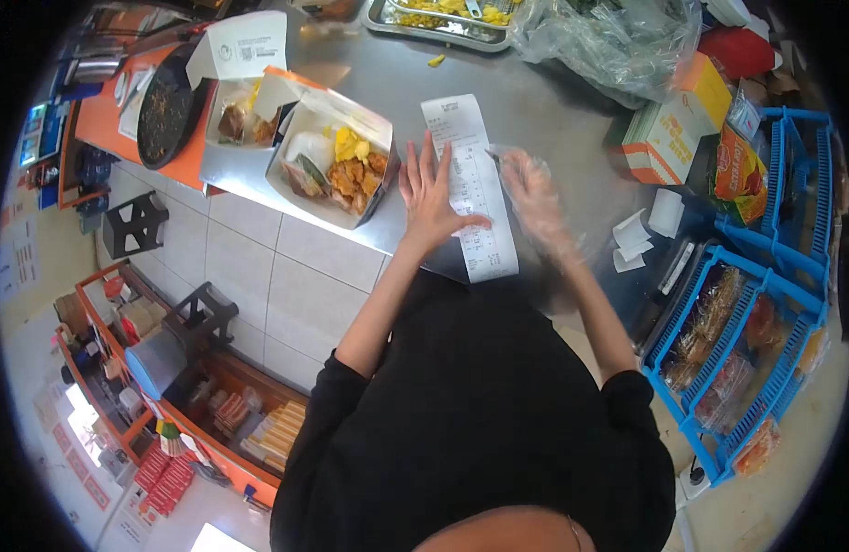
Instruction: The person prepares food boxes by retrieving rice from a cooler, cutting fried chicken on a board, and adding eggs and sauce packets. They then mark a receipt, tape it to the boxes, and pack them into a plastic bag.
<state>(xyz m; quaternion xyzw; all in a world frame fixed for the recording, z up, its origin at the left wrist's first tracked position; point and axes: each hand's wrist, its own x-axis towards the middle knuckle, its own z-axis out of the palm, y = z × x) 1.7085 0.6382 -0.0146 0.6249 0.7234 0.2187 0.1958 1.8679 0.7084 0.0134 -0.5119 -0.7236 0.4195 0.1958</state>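
Observation:
A long printed receipt lies on the metal counter in front of me. My left hand is bare and rests on the receipt's left side with its fingers spread, holding it flat. My right hand wears a clear plastic glove and is closed around a pen, whose dark tip points at the receipt's right edge. Just left of my left hand stands an open food box with rice, fried chicken pieces and yellow egg. Behind it, a second open box also holds food.
A black pan sits at the far left. At the back are a metal tray with yellow food and a plastic bag. To the right stand a printed carton, curled paper slips and a blue rack with packets.

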